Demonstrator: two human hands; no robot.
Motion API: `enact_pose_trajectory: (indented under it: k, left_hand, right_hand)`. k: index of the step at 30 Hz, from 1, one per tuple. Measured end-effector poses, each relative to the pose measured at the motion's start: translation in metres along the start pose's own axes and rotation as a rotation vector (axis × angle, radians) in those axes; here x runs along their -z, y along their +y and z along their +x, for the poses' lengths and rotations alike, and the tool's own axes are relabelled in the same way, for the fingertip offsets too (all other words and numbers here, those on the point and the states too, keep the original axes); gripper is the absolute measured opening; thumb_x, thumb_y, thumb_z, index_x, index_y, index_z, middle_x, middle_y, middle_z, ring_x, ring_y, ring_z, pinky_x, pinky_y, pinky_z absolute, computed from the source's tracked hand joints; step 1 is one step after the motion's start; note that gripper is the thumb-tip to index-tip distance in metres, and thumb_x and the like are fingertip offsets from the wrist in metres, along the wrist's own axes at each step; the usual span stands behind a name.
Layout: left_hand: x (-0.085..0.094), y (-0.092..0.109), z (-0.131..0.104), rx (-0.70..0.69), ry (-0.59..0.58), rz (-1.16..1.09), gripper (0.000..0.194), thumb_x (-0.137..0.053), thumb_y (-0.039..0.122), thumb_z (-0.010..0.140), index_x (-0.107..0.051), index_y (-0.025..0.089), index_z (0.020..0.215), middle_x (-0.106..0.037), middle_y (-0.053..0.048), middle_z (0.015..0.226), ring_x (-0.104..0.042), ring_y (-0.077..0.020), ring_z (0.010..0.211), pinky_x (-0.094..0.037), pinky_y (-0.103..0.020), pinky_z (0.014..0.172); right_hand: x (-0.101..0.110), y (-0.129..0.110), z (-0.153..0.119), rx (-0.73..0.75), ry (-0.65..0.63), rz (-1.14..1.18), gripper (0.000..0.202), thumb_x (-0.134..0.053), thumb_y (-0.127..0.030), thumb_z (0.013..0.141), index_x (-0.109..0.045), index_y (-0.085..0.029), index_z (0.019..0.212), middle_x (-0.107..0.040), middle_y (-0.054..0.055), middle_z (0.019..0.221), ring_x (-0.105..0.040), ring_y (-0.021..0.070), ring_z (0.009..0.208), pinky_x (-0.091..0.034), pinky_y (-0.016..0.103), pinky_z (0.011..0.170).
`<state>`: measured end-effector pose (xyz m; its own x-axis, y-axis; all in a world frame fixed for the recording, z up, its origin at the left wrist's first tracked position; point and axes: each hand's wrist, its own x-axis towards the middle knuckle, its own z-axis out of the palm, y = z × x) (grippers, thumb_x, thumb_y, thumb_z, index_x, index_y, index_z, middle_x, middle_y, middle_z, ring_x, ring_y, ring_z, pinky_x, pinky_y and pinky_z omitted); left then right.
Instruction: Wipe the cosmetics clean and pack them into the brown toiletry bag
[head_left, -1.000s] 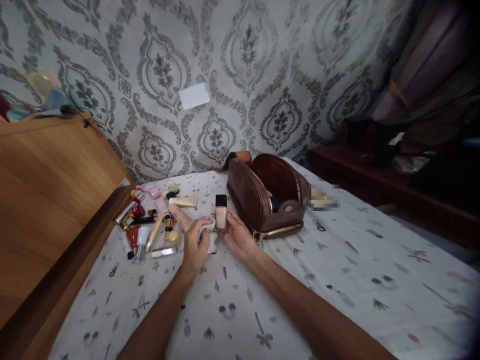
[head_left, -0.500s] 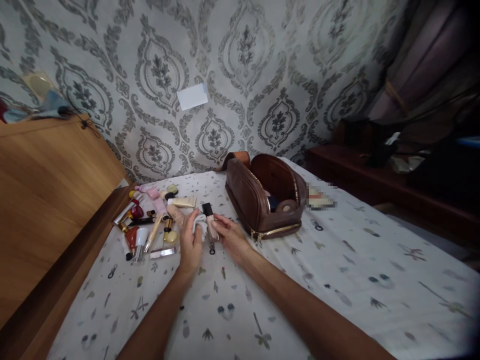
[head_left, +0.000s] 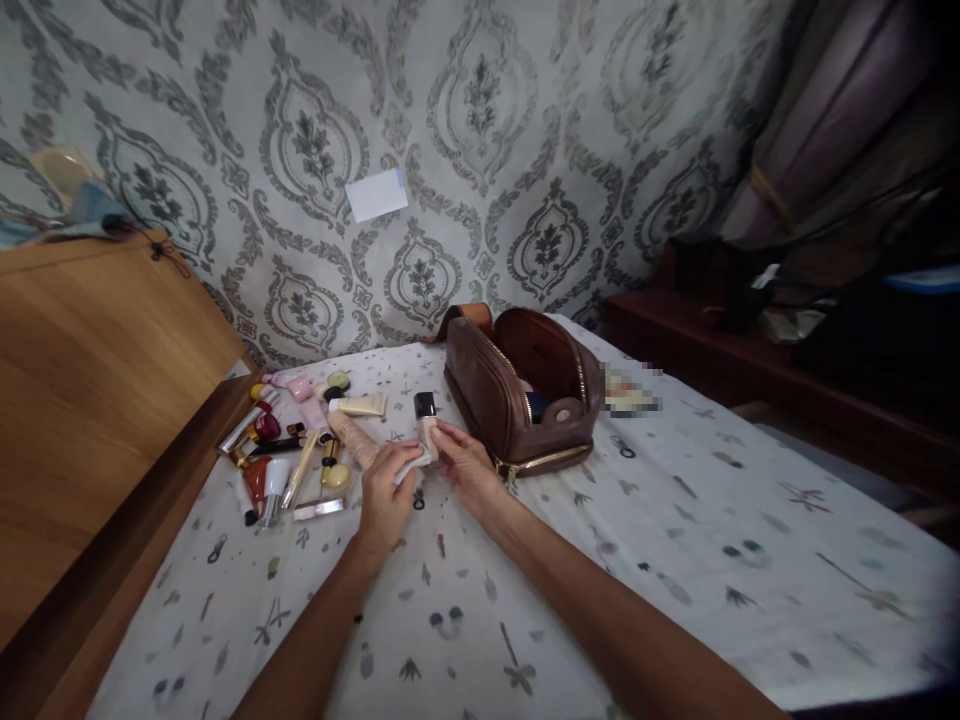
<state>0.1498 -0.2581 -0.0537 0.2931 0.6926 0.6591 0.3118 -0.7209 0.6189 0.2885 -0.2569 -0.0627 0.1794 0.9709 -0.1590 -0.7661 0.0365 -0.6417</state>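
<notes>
My right hand (head_left: 466, 464) is closed round a small foundation bottle (head_left: 427, 425) with a black cap, held upright. My left hand (head_left: 387, 492) pinches a white wipe (head_left: 415, 464) and presses it against the lower part of the bottle. The bottle's base is hidden by the wipe and fingers. Just left of my hands lie a beige tube (head_left: 352, 438) and a cream tube with a white cap (head_left: 364, 406). To the right stands a brown toiletry bag (head_left: 480, 385), unzipped, with a few items inside that I cannot make out.
Several cosmetics, among them a white-capped bottle (head_left: 275, 482), a round cream jar (head_left: 338, 477) and a silvery tube (head_left: 319, 509), lie on the patterned sheet (head_left: 420, 620). A wooden board (head_left: 97, 370) borders the left side. Patterned wallpaper rises behind.
My left hand has brought the wipe across onto the bottle's lower part. The bottle has turned in my right hand, its cap now more upright. The view has shifted slightly.
</notes>
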Motion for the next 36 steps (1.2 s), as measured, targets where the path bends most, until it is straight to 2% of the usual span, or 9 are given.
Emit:
enact_pose_trajectory:
  k: [4,8,11,14,19,23,28,36]
  left_hand:
    - [0.001,0.008,0.001,0.015,-0.037,-0.014,0.024,-0.051,0.009,0.079,-0.069,0.021,0.089,-0.072,-0.003,0.089,-0.066,-0.019,0.088,-0.051,-0.032,0.083]
    - [0.004,0.012,0.004,0.213,0.033,-0.064,0.018,-0.051,0.017,0.085,-0.067,0.02,0.093,-0.071,-0.001,0.085,-0.065,-0.0173,0.08,-0.05,-0.027,0.074]
    - [0.008,0.006,0.007,0.341,0.16,-0.106,0.017,-0.053,0.023,0.086,-0.066,0.02,0.097,-0.071,-0.002,0.091,-0.065,-0.0183,0.086,-0.049,-0.028,0.079]
    - [0.013,-0.003,0.011,0.358,0.289,-0.082,0.017,-0.056,0.026,0.084,-0.066,0.021,0.096,-0.07,-0.003,0.094,-0.064,-0.0197,0.09,-0.048,-0.03,0.085]
    - [0.02,-0.009,0.014,0.335,0.346,-0.052,0.021,-0.054,0.028,0.087,-0.064,0.022,0.104,-0.068,-0.005,0.107,-0.062,-0.0213,0.102,-0.045,-0.034,0.095]
    - [0.023,-0.01,0.014,0.28,0.328,0.013,0.023,-0.054,0.027,0.089,-0.064,0.021,0.109,-0.067,-0.006,0.111,-0.06,-0.0234,0.107,-0.043,-0.038,0.098]
    - [0.023,-0.012,0.014,0.197,0.242,0.092,0.021,-0.054,0.026,0.09,-0.067,0.02,0.105,-0.068,-0.008,0.107,-0.06,-0.0246,0.105,-0.045,-0.04,0.097]
    - [0.01,-0.004,0.005,0.073,0.089,0.079,0.024,-0.055,0.018,0.09,-0.068,0.021,0.109,-0.067,-0.006,0.104,-0.062,-0.022,0.101,-0.048,-0.037,0.093]
  right_hand:
    - [0.002,-0.003,0.004,-0.004,-0.007,0.027,0.036,-0.092,-0.028,0.052,-0.074,-0.018,0.081,-0.073,0.0,0.077,-0.063,0.0127,0.07,-0.049,0.025,0.068]
    - [0.002,-0.004,0.002,-0.042,-0.02,0.029,0.037,-0.092,-0.031,0.051,-0.072,-0.017,0.078,-0.07,-0.001,0.071,-0.061,0.0122,0.063,-0.05,0.025,0.063]
    - [0.001,-0.004,-0.002,-0.065,-0.028,0.033,0.04,-0.093,-0.033,0.05,-0.071,-0.018,0.08,-0.069,-0.002,0.071,-0.059,0.0116,0.061,-0.05,0.025,0.059]
    - [-0.002,-0.002,-0.007,-0.084,-0.044,0.022,0.04,-0.092,-0.032,0.052,-0.069,-0.019,0.083,-0.07,-0.002,0.075,-0.059,0.0115,0.061,-0.049,0.025,0.058]
    - [-0.007,0.008,-0.014,-0.121,-0.11,-0.032,0.036,-0.088,-0.035,0.059,-0.07,-0.02,0.086,-0.072,0.001,0.078,-0.064,0.0153,0.067,-0.048,0.025,0.059]
    - [-0.006,0.014,-0.017,-0.123,-0.152,-0.11,0.04,-0.088,-0.029,0.057,-0.072,-0.019,0.093,-0.073,0.003,0.082,-0.064,0.0156,0.069,-0.046,0.025,0.06]
    - [-0.006,0.011,-0.019,-0.085,-0.212,-0.188,0.039,-0.088,-0.028,0.058,-0.075,-0.015,0.093,-0.074,0.006,0.09,-0.063,0.0151,0.078,-0.045,0.024,0.069]
    - [-0.007,0.005,-0.014,-0.096,-0.154,-0.045,0.039,-0.09,-0.026,0.05,-0.074,-0.015,0.083,-0.073,0.003,0.081,-0.062,0.0137,0.071,-0.046,0.024,0.067]
